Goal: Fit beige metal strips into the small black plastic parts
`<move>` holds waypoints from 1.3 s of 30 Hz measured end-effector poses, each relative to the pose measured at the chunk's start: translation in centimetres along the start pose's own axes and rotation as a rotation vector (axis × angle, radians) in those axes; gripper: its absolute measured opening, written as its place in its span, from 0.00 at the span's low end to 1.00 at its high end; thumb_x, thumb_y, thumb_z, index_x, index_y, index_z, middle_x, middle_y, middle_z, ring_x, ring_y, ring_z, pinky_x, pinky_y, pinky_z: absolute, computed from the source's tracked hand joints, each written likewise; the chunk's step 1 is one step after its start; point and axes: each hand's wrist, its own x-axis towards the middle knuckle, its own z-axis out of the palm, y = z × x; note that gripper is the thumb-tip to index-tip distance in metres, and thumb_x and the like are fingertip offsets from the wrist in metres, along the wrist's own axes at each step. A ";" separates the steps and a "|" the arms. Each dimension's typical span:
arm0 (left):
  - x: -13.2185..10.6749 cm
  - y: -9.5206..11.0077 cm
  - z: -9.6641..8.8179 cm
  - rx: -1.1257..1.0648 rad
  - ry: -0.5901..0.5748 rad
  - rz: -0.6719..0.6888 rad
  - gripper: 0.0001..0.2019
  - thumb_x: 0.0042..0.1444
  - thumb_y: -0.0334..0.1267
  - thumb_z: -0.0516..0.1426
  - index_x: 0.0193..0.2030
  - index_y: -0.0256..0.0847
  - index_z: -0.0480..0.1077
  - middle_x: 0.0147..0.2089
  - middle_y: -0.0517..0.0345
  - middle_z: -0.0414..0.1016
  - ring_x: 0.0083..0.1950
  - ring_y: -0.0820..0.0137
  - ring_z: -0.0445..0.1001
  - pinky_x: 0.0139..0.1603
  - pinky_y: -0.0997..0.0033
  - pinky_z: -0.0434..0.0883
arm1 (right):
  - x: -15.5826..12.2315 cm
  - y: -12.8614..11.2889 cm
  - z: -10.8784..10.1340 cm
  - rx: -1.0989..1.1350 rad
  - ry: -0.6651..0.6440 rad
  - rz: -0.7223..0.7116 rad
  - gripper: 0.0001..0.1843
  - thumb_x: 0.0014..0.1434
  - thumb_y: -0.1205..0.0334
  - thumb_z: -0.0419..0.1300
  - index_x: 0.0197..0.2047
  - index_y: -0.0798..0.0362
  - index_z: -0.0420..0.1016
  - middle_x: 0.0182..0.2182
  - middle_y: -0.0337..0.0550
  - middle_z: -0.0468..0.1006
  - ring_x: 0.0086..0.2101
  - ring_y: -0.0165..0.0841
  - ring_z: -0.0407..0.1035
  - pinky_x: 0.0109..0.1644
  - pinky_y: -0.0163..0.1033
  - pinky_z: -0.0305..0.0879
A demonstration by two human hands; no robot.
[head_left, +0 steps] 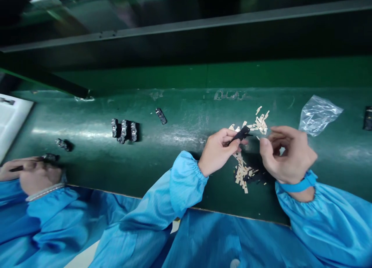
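Note:
My left hand (pixel 218 150) is closed around a small black part (pixel 240 134), pinching it between thumb and fingers above the green bench (pixel 180 144). My right hand (pixel 286 152) hovers just to its right with fingers curled and thumb and forefinger drawn together; whether anything is in them is hidden. Beneath and between the hands lies a scatter of small beige strips (pixel 242 173), with more beige strips (pixel 260 122) just beyond the fingers. Both arms wear blue sleeves, and a blue band circles my right wrist.
A crumpled clear plastic bag (pixel 318 114) lies at the right. A cluster of black parts (pixel 124 130), a single black part (pixel 161 116) and another (pixel 64 145) lie to the left. A co-worker's hand (pixel 31 175) in a blue sleeve works at the far left.

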 end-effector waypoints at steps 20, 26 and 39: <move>-0.2 -0.2 -0.1 0.053 -0.038 0.047 0.09 0.61 0.38 0.61 0.40 0.39 0.65 0.29 0.64 0.73 0.26 0.78 0.71 0.28 0.78 0.71 | 0.3 -0.8 0.7 0.218 -0.148 -0.080 0.11 0.63 0.67 0.65 0.49 0.49 0.78 0.35 0.40 0.80 0.25 0.29 0.71 0.32 0.39 0.70; -0.4 0.2 0.3 0.022 -0.034 0.040 0.11 0.59 0.39 0.63 0.38 0.39 0.64 0.30 0.64 0.73 0.26 0.78 0.72 0.26 0.79 0.74 | 0.2 -0.7 0.8 0.195 -0.143 -0.146 0.12 0.62 0.69 0.65 0.50 0.51 0.78 0.36 0.40 0.80 0.26 0.28 0.71 0.33 0.37 0.71; -0.5 -0.3 0.4 0.109 -0.003 0.088 0.06 0.59 0.35 0.60 0.36 0.39 0.65 0.31 0.63 0.75 0.27 0.77 0.76 0.27 0.79 0.76 | -0.4 -0.5 1.3 0.125 -0.074 -0.198 0.05 0.62 0.68 0.66 0.42 0.50 0.77 0.31 0.39 0.80 0.27 0.30 0.73 0.31 0.36 0.70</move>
